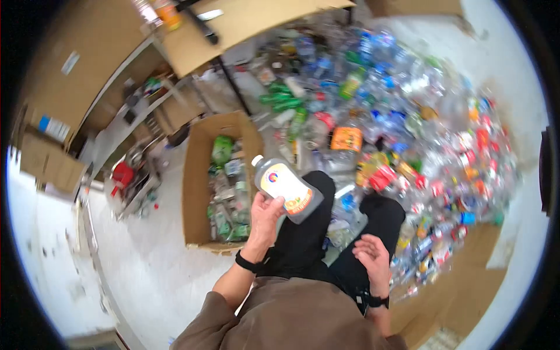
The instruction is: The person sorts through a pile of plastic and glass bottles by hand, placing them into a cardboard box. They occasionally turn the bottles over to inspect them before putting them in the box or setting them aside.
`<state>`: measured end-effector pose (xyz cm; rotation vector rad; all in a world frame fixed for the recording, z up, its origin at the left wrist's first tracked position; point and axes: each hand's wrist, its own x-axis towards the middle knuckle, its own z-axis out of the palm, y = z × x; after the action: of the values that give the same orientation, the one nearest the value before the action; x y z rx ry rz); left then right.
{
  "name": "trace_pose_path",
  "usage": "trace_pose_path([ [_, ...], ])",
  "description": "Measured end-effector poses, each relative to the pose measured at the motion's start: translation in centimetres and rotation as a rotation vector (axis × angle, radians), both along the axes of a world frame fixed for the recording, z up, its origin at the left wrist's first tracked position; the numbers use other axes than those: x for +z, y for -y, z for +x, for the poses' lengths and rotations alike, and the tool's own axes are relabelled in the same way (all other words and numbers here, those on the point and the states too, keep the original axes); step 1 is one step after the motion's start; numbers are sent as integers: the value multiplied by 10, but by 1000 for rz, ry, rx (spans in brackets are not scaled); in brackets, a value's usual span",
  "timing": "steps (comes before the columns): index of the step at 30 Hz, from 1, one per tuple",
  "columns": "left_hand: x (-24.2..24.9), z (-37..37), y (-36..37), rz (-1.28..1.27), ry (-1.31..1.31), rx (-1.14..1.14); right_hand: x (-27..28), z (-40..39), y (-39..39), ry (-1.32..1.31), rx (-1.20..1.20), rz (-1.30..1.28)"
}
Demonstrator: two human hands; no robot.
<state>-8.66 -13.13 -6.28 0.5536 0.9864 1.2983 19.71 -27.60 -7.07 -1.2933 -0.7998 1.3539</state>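
My left hand (268, 219) is closed round the lower side of a clear, flat-sided plastic bottle (284, 185) with a white cap. The bottle is tilted above my left thigh, its cap towards the far left, and a white and orange label faces up. My right hand (372, 256) hovers by my right thigh, fingers loosely bent and a little apart, with nothing in it. Just left of the held bottle stands an open cardboard box (197, 186) with several bottles inside, green and clear.
A large heap of plastic bottles (402, 116) spreads ahead and to the right, reaching my legs. A wooden table (251, 26) stands at the back, with a dark leg near the box. Cardboard (466, 286) lies at the right. A bin of odds and ends (131, 181) sits far left.
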Motion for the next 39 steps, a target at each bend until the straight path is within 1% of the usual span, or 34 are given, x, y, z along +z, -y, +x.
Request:
trace_pose_path([
  [1, -11, -23, -6, -54, -42, 115, -8, 0, 0, -5, 59, 8],
  [2, -24, -46, -10, -112, -79, 222, -16, 2, 1, -52, 47, -35],
  [3, -53, -73, -16, -207, -126, 322, -23, 1, 0, -95, 28, -82],
  [4, -76, -100, -17, -206, -123, 357, -26, -2, -2, -94, 63, -80],
  [6, -121, -148, -15, -335, -29, 402, -30, -6, -6, -51, 48, -181],
  [7, -146, -169, -16, -338, -21, 422, -33, -7, -9, 30, 92, -181],
  [9, -195, -204, -19, -516, 147, 449, -34, -12, -15, 63, 145, -190],
  [10, -210, -214, -23, -519, 161, 464, -33, -15, -17, 89, 180, -196],
  [12, -233, -230, -40, -490, 155, 437, -35, -16, -20, 194, 300, -255],
  [13, -252, -239, -56, -504, 101, 463, -36, -17, -20, 253, 351, -284],
  [14, -258, -244, -73, -506, 117, 478, -36, -19, -19, 313, 399, -315],
  [16, -266, -254, -115, -518, 11, 447, -37, -21, -19, 489, 552, -304],
  [17, -267, -256, -134, -520, 24, 453, -26, -28, -25, 602, 621, -305],
  [19, -265, -254, -171, -262, -48, 385, -6, -41, -36, 719, 732, -236],
  [20, -236, -241, -188, -282, -31, 419, -4, -44, -40, 756, 768, -218],
  [21, -241, -244, -202, -456, -169, 434, -4, -45, -44, 757, 766, -231],
  [23, -243, -240, -212, -632, -317, 422, -7, -46, -48, 761, 766, -248],
  [24, -244, -235, -207, -569, -323, 428, -9, -45, -50, 755, 746, -263],
  [25, -243, -228, -203, -503, -330, 421, -14, -42, -53, 790, 788, -301],
  [26, -253, -225, -198, -431, -240, 467, -17, -42, -53, 823, 815, -348],
  [27, -271, -223, -189, -364, -138, 490, -18, -44, -56, 830, 831, -267],
  [28, -272, -219, -178, -222, -222, 371, -13, -48, -59, 829, 822, -174],
  [29, -272, -211, -162, -209, -279, 393, -8, -48, -64, 823, 875, -182],
  [30, -247, -195, -147, -197, -338, 415, -16, -43, -61, 822, 882, -158],
  [31, -210, -174, -132, -231, -313, 453, -19, -40, -60, 858, 932, -129],
  [32, -205, -170, -119, -219, -409, 422, -19, -39, -59, 847, 917, -121],
  [33, -179, -154, -109, -205, -440, 403, -18, -39, -59, 829, 913, -106],
  [34, -149, -143, -100, -188, -474, 396, -19, -39, -57, 848, 854, -139],
  [36, -114, -122, -82, -69, -533, 372, -22, -38, -54, 774, 848, -8],
  [37, -100, -112, -74, -55, -517, 325, -24, -35, -51, 788, 801, -30],
  [39, -72, -90, -60, 135, -579, 357, -23, -30, -42, 732, 766, 51],
])
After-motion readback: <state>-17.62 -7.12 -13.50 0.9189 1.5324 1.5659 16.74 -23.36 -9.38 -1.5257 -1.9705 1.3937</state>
